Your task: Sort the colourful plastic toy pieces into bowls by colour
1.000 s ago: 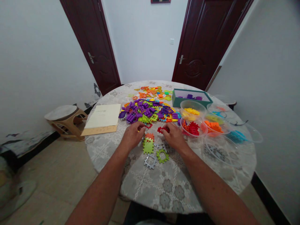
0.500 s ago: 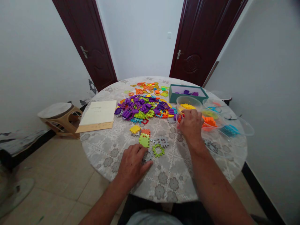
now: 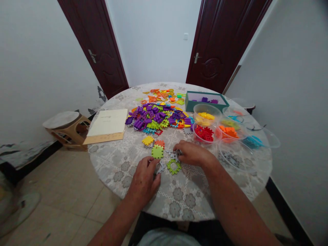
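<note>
My left hand (image 3: pixel 145 177) rests near the table's front with its fingers curled round a grey piece (image 3: pixel 160 167). My right hand (image 3: pixel 192 152) is closed on another grey piece (image 3: pixel 177 154), its fingertips partly covering it. Between the hands lie a green square piece (image 3: pixel 157 152) and a green ring-shaped piece (image 3: pixel 174 166). Just behind are a yellow piece (image 3: pixel 148 140) and an orange piece (image 3: pixel 159 143). A bowl of red pieces (image 3: pixel 204 133) stands behind my right hand.
A mixed pile (image 3: pixel 153 118) of mostly purple pieces covers the middle. Clear bowls with yellow (image 3: pixel 205 116), orange (image 3: pixel 228 131), blue (image 3: pixel 252 141) and grey pieces (image 3: pixel 232 159) stand right, before a green box (image 3: pixel 190 106). Papers (image 3: pixel 109 123) lie left.
My right hand has moved from the bowl of red pieces towards me and left, onto the grey piece. My left hand has shifted slightly left, its thumb drawn in.
</note>
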A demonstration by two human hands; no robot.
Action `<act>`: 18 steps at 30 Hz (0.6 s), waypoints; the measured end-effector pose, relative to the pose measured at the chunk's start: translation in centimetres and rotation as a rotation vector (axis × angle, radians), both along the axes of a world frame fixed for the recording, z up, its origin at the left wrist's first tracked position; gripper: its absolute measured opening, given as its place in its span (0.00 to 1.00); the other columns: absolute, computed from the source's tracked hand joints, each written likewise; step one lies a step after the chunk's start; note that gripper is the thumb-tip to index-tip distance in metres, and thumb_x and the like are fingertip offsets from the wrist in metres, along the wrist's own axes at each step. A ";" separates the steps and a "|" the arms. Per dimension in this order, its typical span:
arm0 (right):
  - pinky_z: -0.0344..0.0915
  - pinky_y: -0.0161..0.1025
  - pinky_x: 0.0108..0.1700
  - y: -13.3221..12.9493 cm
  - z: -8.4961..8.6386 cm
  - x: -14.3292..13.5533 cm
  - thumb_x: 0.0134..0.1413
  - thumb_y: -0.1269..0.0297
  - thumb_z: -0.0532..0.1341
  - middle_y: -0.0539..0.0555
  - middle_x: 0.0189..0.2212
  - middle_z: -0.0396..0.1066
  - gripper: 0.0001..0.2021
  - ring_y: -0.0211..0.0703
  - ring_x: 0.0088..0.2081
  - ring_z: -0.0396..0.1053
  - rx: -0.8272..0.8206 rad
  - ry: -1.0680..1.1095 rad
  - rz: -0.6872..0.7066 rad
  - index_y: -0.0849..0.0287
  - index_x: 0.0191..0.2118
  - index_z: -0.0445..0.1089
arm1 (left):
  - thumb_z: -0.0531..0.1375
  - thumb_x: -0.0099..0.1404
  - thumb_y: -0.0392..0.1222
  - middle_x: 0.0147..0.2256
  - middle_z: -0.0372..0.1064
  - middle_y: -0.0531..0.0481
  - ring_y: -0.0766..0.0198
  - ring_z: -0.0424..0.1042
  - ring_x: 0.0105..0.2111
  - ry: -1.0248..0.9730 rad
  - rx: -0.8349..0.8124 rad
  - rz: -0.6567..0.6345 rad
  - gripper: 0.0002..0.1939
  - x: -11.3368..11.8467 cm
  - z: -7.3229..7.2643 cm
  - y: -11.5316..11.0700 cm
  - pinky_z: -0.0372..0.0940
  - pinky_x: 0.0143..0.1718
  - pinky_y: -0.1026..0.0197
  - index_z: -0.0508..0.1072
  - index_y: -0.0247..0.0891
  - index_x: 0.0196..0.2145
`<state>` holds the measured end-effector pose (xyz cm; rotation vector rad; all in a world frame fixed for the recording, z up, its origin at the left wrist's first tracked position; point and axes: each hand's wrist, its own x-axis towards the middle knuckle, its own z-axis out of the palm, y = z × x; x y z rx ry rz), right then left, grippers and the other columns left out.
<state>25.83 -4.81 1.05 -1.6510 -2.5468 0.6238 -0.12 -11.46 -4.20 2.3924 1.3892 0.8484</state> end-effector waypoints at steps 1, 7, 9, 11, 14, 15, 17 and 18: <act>0.65 0.39 0.51 0.2 0.2 0.2 0.54 0.70 0.64 0.58 0.51 0.75 0.20 0.50 0.51 0.74 -0.028 0.001 0.004 0.54 0.54 0.76 | 0.61 0.64 0.33 0.55 0.66 0.39 0.49 0.68 0.57 -0.021 0.010 0.009 0.24 0.0 -0.2 0.0 0.68 0.59 0.44 0.70 0.42 0.58; 0.62 0.36 0.42 0.9 1.1 0.8 0.54 0.66 0.66 0.57 0.48 0.76 0.17 0.48 0.46 0.73 -0.068 -0.009 -0.001 0.57 0.50 0.75 | 0.61 0.66 0.37 0.52 0.67 0.42 0.49 0.70 0.54 -0.090 0.008 0.047 0.24 -0.4 -1.0 0.2 0.69 0.57 0.42 0.73 0.45 0.59; 0.60 0.36 0.39 1.0 1.2 1.1 0.54 0.65 0.66 0.56 0.46 0.77 0.15 0.47 0.44 0.72 -0.068 -0.005 -0.015 0.56 0.48 0.75 | 0.62 0.66 0.40 0.51 0.67 0.44 0.50 0.72 0.52 -0.105 -0.040 0.062 0.23 -0.7 -0.9 0.4 0.71 0.56 0.44 0.73 0.47 0.59; 0.58 0.35 0.36 1.1 1.3 1.3 0.55 0.63 0.66 0.55 0.43 0.77 0.12 0.46 0.41 0.71 -0.075 0.012 -0.021 0.57 0.45 0.74 | 0.62 0.66 0.43 0.50 0.67 0.45 0.52 0.73 0.50 -0.125 -0.092 0.083 0.22 -0.8 -0.7 0.7 0.72 0.54 0.47 0.74 0.48 0.58; 0.55 0.35 0.33 1.2 1.5 1.5 0.57 0.62 0.66 0.52 0.38 0.75 0.08 0.43 0.37 0.69 -0.080 0.076 0.005 0.57 0.42 0.73 | 0.62 0.65 0.48 0.49 0.69 0.47 0.55 0.75 0.45 -0.166 -0.156 0.113 0.22 -0.9 -0.1 0.9 0.74 0.49 0.50 0.75 0.49 0.57; 0.55 0.35 0.33 1.3 1.5 1.5 0.57 0.63 0.66 0.52 0.38 0.75 0.07 0.42 0.37 0.68 -0.071 0.113 0.016 0.57 0.41 0.72 | 0.62 0.65 0.50 0.49 0.70 0.47 0.55 0.75 0.44 -0.186 -0.176 0.127 0.22 -0.9 0.2 0.9 0.75 0.48 0.51 0.76 0.49 0.56; 0.56 0.35 0.35 1.5 1.5 1.3 0.59 0.63 0.65 0.51 0.37 0.74 0.06 0.41 0.37 0.67 -0.027 0.215 0.022 0.57 0.40 0.72 | 0.62 0.65 0.55 0.49 0.73 0.47 0.54 0.76 0.44 -0.243 -0.236 0.173 0.23 -0.7 0.7 1.2 0.75 0.46 0.51 0.76 0.47 0.55; 0.57 0.35 0.36 1.6 1.4 1.0 0.60 0.63 0.65 0.51 0.37 0.73 0.05 0.41 0.37 0.67 0.008 0.281 0.012 0.57 0.40 0.71 | 0.62 0.64 0.57 0.48 0.74 0.47 0.54 0.77 0.44 -0.283 -0.278 0.206 0.25 -0.6 1.1 1.3 0.74 0.46 0.51 0.76 0.46 0.55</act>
